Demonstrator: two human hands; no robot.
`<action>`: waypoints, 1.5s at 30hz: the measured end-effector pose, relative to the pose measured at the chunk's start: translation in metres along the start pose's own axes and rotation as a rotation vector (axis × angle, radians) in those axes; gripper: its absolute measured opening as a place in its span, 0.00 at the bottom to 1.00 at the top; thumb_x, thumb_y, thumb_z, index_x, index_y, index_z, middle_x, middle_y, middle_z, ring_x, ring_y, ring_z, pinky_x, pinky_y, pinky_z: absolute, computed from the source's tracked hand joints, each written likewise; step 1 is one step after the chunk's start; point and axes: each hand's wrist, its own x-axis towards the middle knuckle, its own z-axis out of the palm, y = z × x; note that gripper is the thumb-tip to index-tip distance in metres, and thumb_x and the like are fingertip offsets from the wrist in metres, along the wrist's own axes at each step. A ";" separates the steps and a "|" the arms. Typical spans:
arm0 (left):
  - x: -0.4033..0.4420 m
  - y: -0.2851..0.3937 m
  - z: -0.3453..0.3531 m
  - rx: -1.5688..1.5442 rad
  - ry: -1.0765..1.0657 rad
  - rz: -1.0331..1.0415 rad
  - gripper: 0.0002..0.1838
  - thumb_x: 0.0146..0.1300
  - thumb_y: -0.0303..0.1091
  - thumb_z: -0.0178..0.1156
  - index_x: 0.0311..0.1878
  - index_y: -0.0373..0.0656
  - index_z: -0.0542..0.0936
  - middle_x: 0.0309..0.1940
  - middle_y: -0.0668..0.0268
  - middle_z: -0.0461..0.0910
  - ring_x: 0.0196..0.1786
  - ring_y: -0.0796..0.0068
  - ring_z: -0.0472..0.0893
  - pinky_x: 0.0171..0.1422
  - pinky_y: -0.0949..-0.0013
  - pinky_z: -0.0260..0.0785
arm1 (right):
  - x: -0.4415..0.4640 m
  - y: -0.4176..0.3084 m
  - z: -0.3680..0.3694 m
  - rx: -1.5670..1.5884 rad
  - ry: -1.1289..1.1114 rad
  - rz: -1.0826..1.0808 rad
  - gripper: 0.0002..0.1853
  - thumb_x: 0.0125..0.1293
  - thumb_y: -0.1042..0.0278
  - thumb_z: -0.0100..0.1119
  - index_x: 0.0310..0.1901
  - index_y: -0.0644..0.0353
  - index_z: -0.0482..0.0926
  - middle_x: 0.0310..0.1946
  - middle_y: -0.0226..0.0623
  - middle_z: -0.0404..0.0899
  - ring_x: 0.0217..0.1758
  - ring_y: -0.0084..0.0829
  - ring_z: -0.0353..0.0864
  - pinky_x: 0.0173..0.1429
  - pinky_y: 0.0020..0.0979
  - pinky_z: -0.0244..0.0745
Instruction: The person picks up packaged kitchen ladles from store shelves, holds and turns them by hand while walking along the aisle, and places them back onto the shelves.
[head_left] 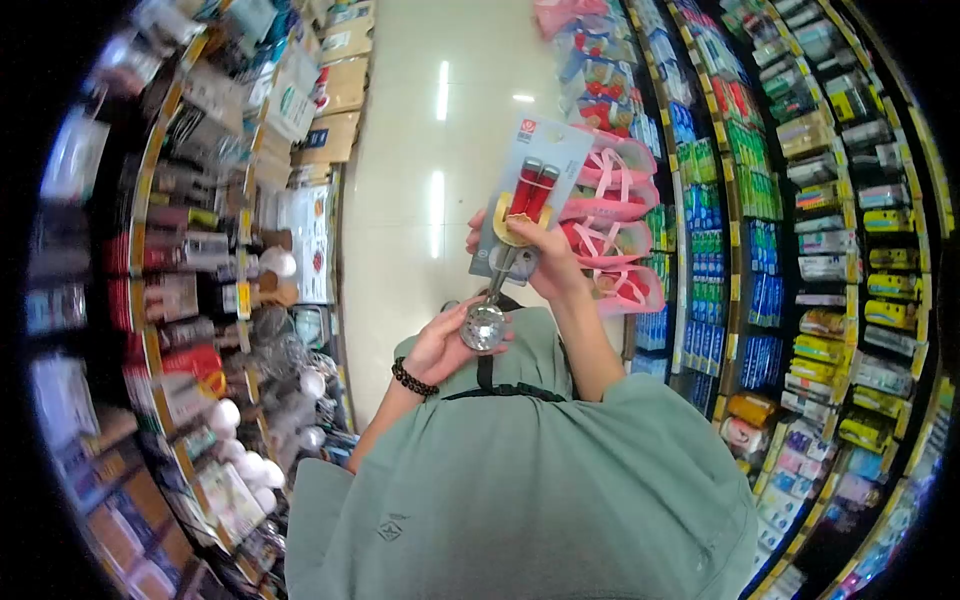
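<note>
An ice cream scoop (484, 312) with two red handles and a round, shiny metal head is mounted on a grey and white backing card (548, 150). My right hand (548, 262) grips the card and the scoop around the middle, its thumb across the front and fingertips showing past the card's left edge. My left hand (436, 345), with a dark bead bracelet at the wrist, is closed around the scoop's metal head from the left and below. The scoop is tilted, handles away from me and head toward my body. Fingers behind the card are partly hidden.
On the left, a shelf rack (245, 230) holds kitchen goods and several white round items. Pink packs with ribbons (612, 245) hang close to my right hand. Farther right, shelves carry toothpaste-like boxes (706, 260). A pale tiled aisle floor (400, 200) runs ahead between the racks.
</note>
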 end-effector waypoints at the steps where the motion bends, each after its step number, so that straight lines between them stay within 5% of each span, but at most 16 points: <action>1: 0.010 0.009 0.000 0.011 0.017 -0.011 0.25 0.75 0.42 0.42 0.69 0.37 0.59 0.62 0.42 0.68 0.61 0.42 0.73 0.63 0.46 0.70 | 0.008 -0.003 -0.006 0.026 0.017 -0.009 0.20 0.66 0.62 0.53 0.51 0.72 0.74 0.45 0.48 0.80 0.47 0.38 0.83 0.52 0.38 0.80; 13: 0.190 0.177 0.013 0.115 0.215 -0.096 0.23 0.75 0.40 0.43 0.67 0.38 0.61 0.59 0.43 0.71 0.58 0.43 0.76 0.61 0.46 0.72 | 0.201 -0.072 -0.102 0.230 0.047 -0.093 0.19 0.65 0.66 0.55 0.54 0.69 0.72 0.46 0.46 0.78 0.48 0.37 0.82 0.52 0.38 0.79; 17: 0.254 0.242 0.035 0.418 0.216 -0.135 0.21 0.74 0.37 0.46 0.65 0.38 0.63 0.58 0.44 0.73 0.56 0.49 0.79 0.54 0.54 0.78 | 0.286 -0.117 -0.127 0.256 0.040 -0.088 0.19 0.68 0.64 0.53 0.54 0.69 0.71 0.45 0.45 0.79 0.45 0.36 0.83 0.50 0.37 0.80; 22: 0.324 0.309 0.051 0.531 0.217 -0.131 0.18 0.70 0.30 0.48 0.61 0.36 0.66 0.53 0.47 0.77 0.38 0.59 0.85 0.34 0.67 0.81 | 0.383 -0.160 -0.150 0.230 0.048 -0.027 0.17 0.69 0.64 0.52 0.53 0.69 0.73 0.44 0.46 0.80 0.43 0.36 0.84 0.50 0.37 0.80; 34: 0.489 0.474 0.007 0.504 0.294 -0.050 0.16 0.70 0.25 0.50 0.59 0.33 0.67 0.43 0.49 0.80 0.33 0.64 0.83 0.36 0.67 0.79 | 0.609 -0.215 -0.205 0.138 0.134 0.013 0.18 0.68 0.64 0.55 0.53 0.68 0.73 0.44 0.46 0.81 0.45 0.35 0.84 0.50 0.36 0.81; 45: 0.660 0.714 0.035 0.673 0.181 -0.015 0.17 0.71 0.27 0.50 0.61 0.36 0.67 0.38 0.54 0.81 0.26 0.68 0.81 0.30 0.69 0.76 | 0.845 -0.347 -0.215 0.019 0.215 -0.133 0.17 0.68 0.64 0.55 0.52 0.68 0.74 0.45 0.46 0.82 0.45 0.35 0.84 0.50 0.35 0.80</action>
